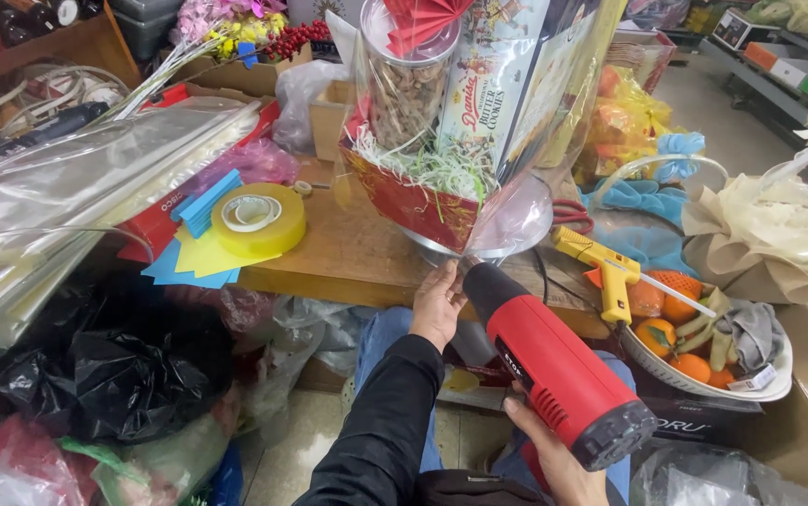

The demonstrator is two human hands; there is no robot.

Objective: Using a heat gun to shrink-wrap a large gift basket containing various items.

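Hands at a cluttered counter [357,258]: the right hand [554,459] grips a red heat gun [554,370], nozzle under a cellophane-wrapped hamper [441,122] holding a tall blue-and-white box; the left hand [438,305], fingers together, presses the wrap's base. Yellow tape roll [259,217] lies left

Wooden table [357,258]: tape roll [259,220], wrapped basket [441,187], perhaps papers [193,258].

Just above the left hand [438,305], a tall blue-and-white cookie box [490,84] stands wrapped in clear film inside a red gift basket [408,201]. Right of the right hand [554,459], a dark carton [694,417] with pale lettering sits beneath a fruit bowl [704,379], where a small white label [750,379] lies.
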